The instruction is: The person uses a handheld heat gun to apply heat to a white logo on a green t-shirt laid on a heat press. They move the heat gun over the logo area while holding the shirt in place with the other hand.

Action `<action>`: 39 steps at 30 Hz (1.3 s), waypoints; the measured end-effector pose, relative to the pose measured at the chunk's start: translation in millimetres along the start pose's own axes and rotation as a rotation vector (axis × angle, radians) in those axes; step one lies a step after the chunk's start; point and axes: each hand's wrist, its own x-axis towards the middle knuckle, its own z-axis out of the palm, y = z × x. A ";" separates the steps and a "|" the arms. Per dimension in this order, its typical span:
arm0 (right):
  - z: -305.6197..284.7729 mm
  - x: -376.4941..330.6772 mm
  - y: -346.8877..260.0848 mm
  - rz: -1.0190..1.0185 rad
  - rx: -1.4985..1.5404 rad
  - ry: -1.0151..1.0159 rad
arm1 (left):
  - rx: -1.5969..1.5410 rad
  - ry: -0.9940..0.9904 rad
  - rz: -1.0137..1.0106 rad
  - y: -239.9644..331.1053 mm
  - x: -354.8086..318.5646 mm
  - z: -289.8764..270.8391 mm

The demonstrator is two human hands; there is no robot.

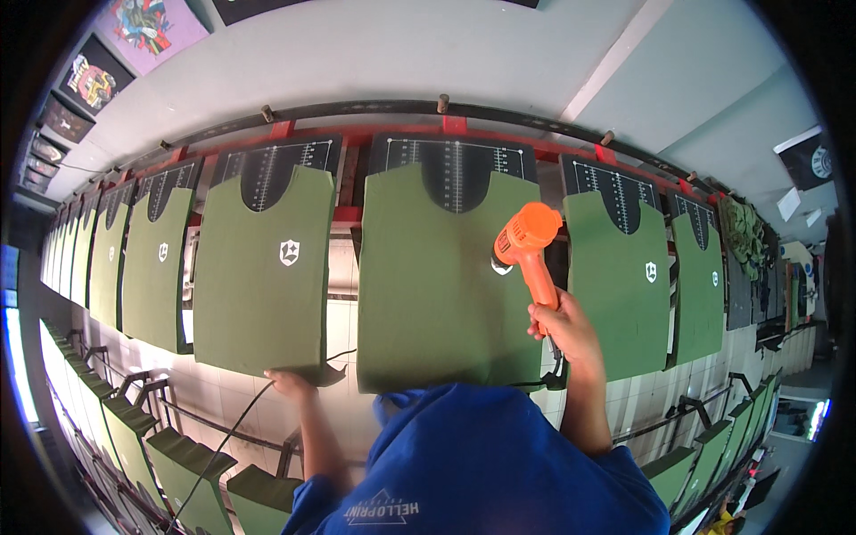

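My right hand is closed round the handle of an orange heat gun. Its dark nozzle points down at a white shield print, partly covering it, on the right chest of a green fabric panel. That panel lies flat on a black board marked with white scales. My left hand is at the lower edge of the neighbouring green panel, its fingers closed on a black power cord. Part of the cord is hidden by the fabric and my body.
More boards with printed green panels stand in a row on both sides, along a red and black rail. Behind me runs a second row with green panels. Crumpled green cloth hangs at the right.
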 end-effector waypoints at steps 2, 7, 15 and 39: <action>-0.5 -1.0 1.1 0.002 -0.009 -0.006 | 0.010 -0.006 -0.002 3.3 -3.7 0.8; -0.7 -6.1 0.5 0.007 -0.005 -0.010 | -0.019 0.004 0.020 4.8 -7.7 2.2; 1.3 -11.6 2.4 0.008 -0.026 0.016 | -0.008 0.065 -0.039 4.1 -3.0 5.0; -8.3 -27.9 8.7 -0.014 -0.046 0.073 | 0.002 0.041 -0.004 3.0 -3.6 4.3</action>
